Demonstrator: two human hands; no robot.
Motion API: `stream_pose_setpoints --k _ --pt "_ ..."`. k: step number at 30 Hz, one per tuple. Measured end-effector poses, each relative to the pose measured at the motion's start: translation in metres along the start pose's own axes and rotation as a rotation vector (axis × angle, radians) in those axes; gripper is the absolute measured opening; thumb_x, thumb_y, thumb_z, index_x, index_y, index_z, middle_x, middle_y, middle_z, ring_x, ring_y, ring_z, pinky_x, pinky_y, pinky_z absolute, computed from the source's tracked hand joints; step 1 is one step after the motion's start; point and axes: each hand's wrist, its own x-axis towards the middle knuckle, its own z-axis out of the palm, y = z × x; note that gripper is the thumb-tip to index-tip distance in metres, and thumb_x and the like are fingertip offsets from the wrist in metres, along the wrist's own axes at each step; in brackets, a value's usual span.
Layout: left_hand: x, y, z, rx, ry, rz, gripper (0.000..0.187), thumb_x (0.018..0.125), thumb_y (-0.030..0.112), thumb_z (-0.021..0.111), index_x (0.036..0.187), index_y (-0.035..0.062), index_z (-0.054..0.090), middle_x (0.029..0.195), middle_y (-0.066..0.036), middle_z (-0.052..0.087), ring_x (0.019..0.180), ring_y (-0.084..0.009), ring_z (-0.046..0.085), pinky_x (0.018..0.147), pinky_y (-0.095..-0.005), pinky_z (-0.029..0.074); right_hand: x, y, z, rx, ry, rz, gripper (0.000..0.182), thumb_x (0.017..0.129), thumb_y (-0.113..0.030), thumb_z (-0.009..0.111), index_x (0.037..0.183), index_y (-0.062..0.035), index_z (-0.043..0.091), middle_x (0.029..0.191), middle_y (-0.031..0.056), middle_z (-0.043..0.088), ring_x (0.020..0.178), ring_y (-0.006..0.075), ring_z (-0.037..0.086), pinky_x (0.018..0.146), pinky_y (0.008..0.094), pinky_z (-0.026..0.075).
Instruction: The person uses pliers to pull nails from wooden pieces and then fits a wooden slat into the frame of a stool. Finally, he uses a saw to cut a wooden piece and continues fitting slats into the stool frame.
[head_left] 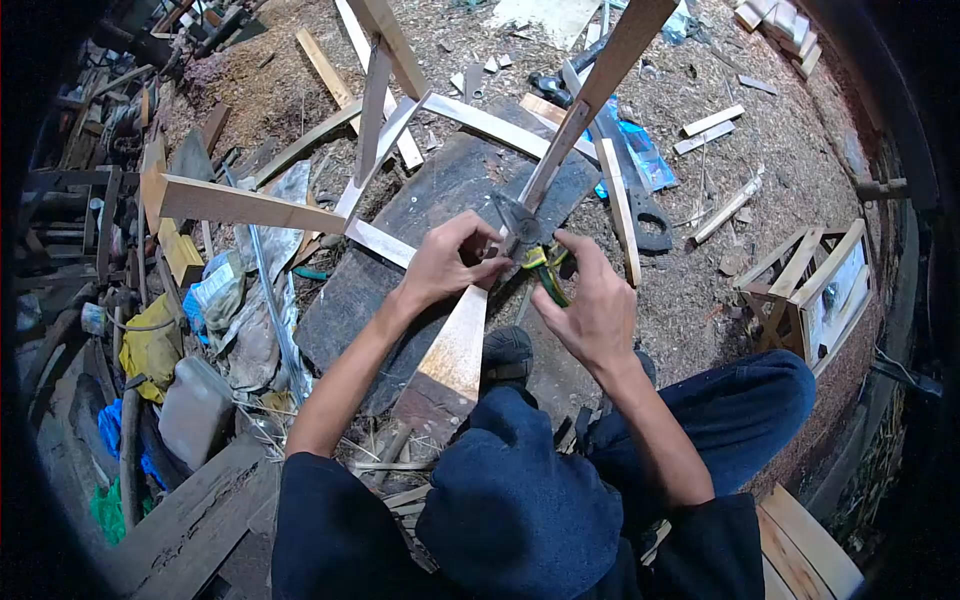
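Observation:
A pair of pliers with green and yellow handles is in my right hand, the fingers closed around the grips. Its grey jaws lie against a rail of a wooden frame, close to a corner. My left hand is closed in a pinch beside the jaws, at the top of the near leg. What sits between those fingertips is hidden. The frame has slanted legs joined by pale rails, with one leg pointing left and another rising at upper right.
Under the frame lies a dark worn board. A hand saw, a blue packet and loose wood strips lie on the shavings. At right stands a small slatted wooden piece. Scrap and a plastic jug crowd the left.

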Motion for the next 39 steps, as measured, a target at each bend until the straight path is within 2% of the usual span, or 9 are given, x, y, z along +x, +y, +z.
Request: stream_pose_setpoints --k 3,5,6,12,19,21,24,27,39 --pt "-0.002 0.005 0.0 -0.076 0.02 0.021 0.025 0.078 0.01 0.083 0.097 0.0032 0.068 0.086 -0.006 0.064 0.068 -0.0125 0.061 0.06 -0.0268 0.049 0.006 0.003 0.01 0.064 0.066 0.075 0.055 0.078 -0.025 0.079 0.123 -0.0082 0.052 0.101 0.0167 0.069 0.088 0.0315 0.07 0.072 0.0413 0.056" --pt "-0.003 -0.005 0.007 -0.054 0.128 0.279 0.022 0.08 0.005 0.08 0.1 0.0031 0.07 0.092 -0.007 0.066 0.073 -0.0131 0.065 0.063 -0.0267 0.052 0.012 0.004 0.022 0.238 0.079 0.212 0.053 0.08 -0.027 0.079 0.121 -0.0076 0.051 0.098 0.0157 0.069 0.085 0.032 0.071 0.071 0.042 0.056" --pt "-0.004 -0.006 0.006 -0.039 0.125 0.285 0.02 0.08 0.002 0.078 0.098 0.0018 0.07 0.093 -0.009 0.066 0.075 -0.0172 0.067 0.064 -0.0289 0.054 0.014 0.005 0.027 0.211 0.058 0.24 0.053 0.08 -0.03 0.078 0.12 -0.0079 0.05 0.096 0.0152 0.069 0.083 0.0318 0.071 0.07 0.0421 0.056" --pt "-0.004 0.004 0.001 0.195 0.1 0.413 0.023 0.076 -0.004 0.075 0.098 0.0003 0.069 0.091 -0.012 0.067 0.076 -0.0262 0.069 0.066 -0.0324 0.055 0.015 0.012 0.042 0.206 0.111 0.166 0.054 0.08 -0.029 0.079 0.12 -0.0087 0.049 0.093 0.0159 0.069 0.082 0.0334 0.071 0.069 0.0435 0.055" --pt "-0.004 0.006 0.005 -0.038 0.156 0.159 0.016 0.08 -0.004 0.071 0.095 -0.0024 0.067 0.086 -0.013 0.067 0.077 -0.0261 0.069 0.067 -0.0309 0.054 0.017 0.009 0.042 0.245 0.14 0.136 0.051 0.078 -0.027 0.08 0.117 -0.0115 0.051 0.087 0.0162 0.068 0.077 0.0352 0.07 0.066 0.0447 0.054" --pt "-0.002 0.005 0.002 -0.006 0.147 0.174 0.015 0.081 -0.004 0.071 0.095 -0.002 0.067 0.086 -0.013 0.067 0.077 -0.0263 0.069 0.067 -0.0315 0.055 0.017 0.009 0.046 0.264 0.132 0.153 0.051 0.078 -0.028 0.08 0.117 -0.0118 0.051 0.084 0.016 0.067 0.075 0.0353 0.069 0.064 0.0449 0.053" --pt "0.001 0.009 -0.003 0.107 0.075 0.325 0.015 0.081 -0.003 0.071 0.096 -0.0009 0.067 0.085 -0.013 0.068 0.076 -0.0267 0.07 0.067 -0.0322 0.055 0.015 0.011 0.048 0.248 0.133 0.161 0.05 0.079 -0.028 0.078 0.118 -0.0123 0.05 0.098 0.014 0.069 0.077 0.038 0.07 0.062 0.0475 0.055" --pt "-0.001 0.011 -0.006 0.182 0.049 0.362 0.017 0.081 -0.003 0.071 0.097 0.0 0.067 0.087 -0.013 0.069 0.078 -0.0273 0.071 0.067 -0.0323 0.056 0.017 0.013 0.05 0.266 0.156 0.14 0.052 0.08 -0.032 0.08 0.118 -0.0123 0.051 0.085 0.0163 0.067 0.075 0.0362 0.069 0.063 0.045 0.053" --pt "-0.017 0.005 0.011 0.023 0.2 0.146 0.016 0.081 -0.003 0.073 0.097 -0.0006 0.07 0.092 -0.014 0.072 0.081 -0.0228 0.072 0.072 -0.031 0.056 0.025 0.019 0.06 0.353 0.05 0.217 0.053 0.08 -0.034 0.08 0.115 -0.009 0.049 0.089 0.0163 0.071 0.083 0.035 0.072 0.069 0.0438 0.056"
